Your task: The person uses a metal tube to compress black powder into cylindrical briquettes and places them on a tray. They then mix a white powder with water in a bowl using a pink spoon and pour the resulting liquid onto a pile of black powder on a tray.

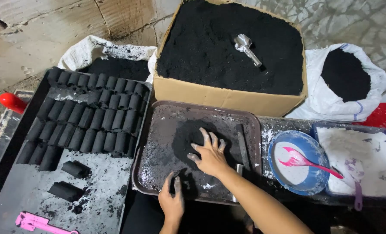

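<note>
Fingers of both hands, right hand (210, 157) and left hand (172, 200), press spread into one black powder mound (188, 134) on one tray (158, 130).

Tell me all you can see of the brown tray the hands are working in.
The tray is brown, rectangular with rounded corners and a raised rim, probably plastic. It lies flat in front of the cardboard box, beside the black board of black cylinders. Its floor is smeared with black powder and white specks. The right hand presses a black mound at its middle; the left hand rests at its near edge.
</note>
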